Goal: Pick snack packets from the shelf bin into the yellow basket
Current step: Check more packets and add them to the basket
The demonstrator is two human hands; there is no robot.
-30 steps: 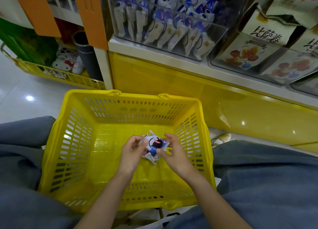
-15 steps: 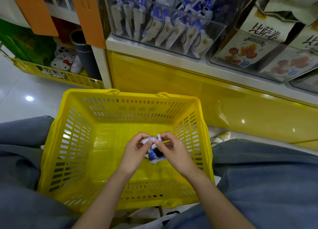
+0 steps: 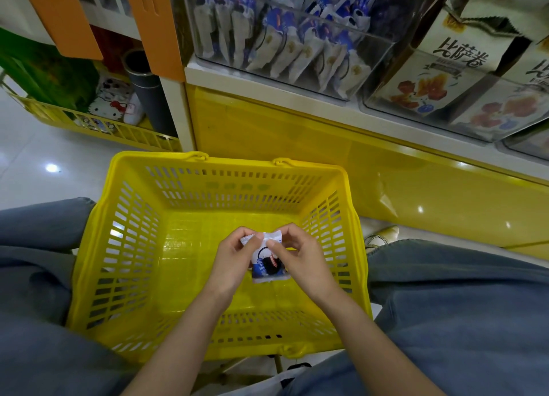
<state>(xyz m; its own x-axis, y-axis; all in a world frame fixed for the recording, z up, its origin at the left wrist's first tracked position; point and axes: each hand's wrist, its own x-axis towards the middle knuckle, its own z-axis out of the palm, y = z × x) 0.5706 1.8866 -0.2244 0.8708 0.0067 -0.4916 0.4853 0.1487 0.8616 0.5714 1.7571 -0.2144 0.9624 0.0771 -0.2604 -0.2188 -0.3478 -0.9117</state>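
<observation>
Pkt over basket: drop-in step

My left hand (image 3: 234, 259) & right hand (image 3: 300, 259) both pinch the snack packet (image 3: 267, 266) by its top edge. It hangs under my fingertips, inside the yellow basket (image 3: 237, 187). Next, I reckon: let go, then reach up & fwd to the shelf bin (image 3: 371, 65).

The person wears loose blue-grey denim trousers (image 3: 451, 312) and a pale pointed shoe (image 3: 383, 234), forearms (image 3: 181, 339) bare.

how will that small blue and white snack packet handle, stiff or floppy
Probably light: the snack packet hangs from fingertip pinches of the left hand and right hand. Likely floppy, as its top edge crumples between them. Flat pouch, so unlikely to roll.
</observation>
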